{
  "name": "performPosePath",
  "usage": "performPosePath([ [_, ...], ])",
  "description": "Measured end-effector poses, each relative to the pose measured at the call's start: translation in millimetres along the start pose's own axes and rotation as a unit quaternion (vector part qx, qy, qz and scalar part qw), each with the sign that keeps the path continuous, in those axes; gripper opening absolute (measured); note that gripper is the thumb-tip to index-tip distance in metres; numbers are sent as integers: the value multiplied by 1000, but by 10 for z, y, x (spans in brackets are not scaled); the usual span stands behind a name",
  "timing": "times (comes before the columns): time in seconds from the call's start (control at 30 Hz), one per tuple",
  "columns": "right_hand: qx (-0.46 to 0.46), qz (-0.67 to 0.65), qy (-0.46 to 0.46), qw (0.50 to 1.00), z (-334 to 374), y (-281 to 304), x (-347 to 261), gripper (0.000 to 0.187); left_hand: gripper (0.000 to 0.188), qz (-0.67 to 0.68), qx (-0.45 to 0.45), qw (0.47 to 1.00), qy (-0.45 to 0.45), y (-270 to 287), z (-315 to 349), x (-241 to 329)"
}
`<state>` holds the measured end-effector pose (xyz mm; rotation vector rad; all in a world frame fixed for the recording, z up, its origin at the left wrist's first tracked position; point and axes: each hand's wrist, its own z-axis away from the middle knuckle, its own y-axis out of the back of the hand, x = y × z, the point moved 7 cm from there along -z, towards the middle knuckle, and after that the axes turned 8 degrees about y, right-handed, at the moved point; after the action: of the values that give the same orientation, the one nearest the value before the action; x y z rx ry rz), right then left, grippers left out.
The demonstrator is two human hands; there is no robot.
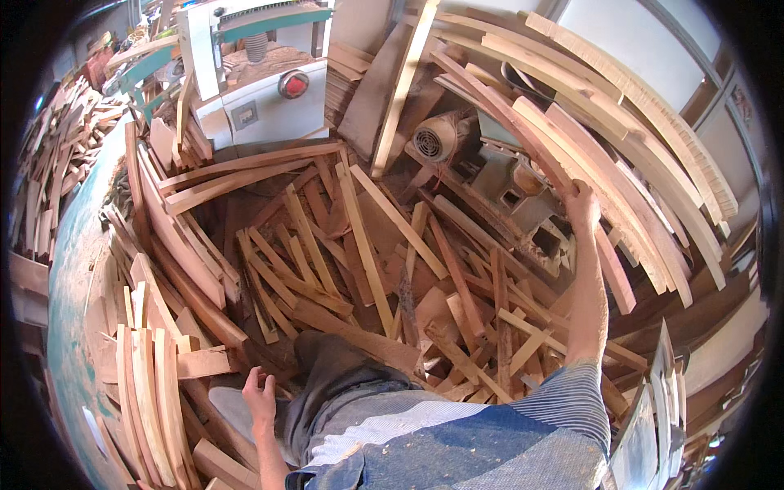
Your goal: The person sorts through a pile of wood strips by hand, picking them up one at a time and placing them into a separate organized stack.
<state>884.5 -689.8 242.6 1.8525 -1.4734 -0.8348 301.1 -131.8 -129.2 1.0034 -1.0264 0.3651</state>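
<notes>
My right arm reaches out to the right. My right hand (581,206) is closed around a long reddish-brown wooden board (498,110), which slants from the upper middle down to the right. Beside it lies a stack of paler long boards (604,180). At the lower left, my left hand (260,392) hangs loosely curled near my leg, its fingers a little apart and nothing visible in them. A bundle of upright wood strips (151,400) stands to the left of it. Nearby lies a short wood block (204,363).
Many loose wood strips (363,245) lie criss-crossed over the floor ahead. A white machine (269,98) with a red button stands at the far left. A dusty motor (437,140) sits in front of the boards. A teal-topped table (77,327) runs along the left.
</notes>
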Motion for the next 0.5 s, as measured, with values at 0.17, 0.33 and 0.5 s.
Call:
performPosePath([
  [0.17, -34, 5, 10, 999, -430, -331, 463, 40, 32, -35, -32, 999, 9, -52, -35, -20],
  [0.33, -44, -34, 42, 998, -643, -635, 558, 38, 30, -72, -25, 997, -27, -9, 10, 141],
  [0.5, -40, -28, 74, 996, -864, -775, 833, 38, 29, -96, -13, 994, -46, -80, 14, 185],
])
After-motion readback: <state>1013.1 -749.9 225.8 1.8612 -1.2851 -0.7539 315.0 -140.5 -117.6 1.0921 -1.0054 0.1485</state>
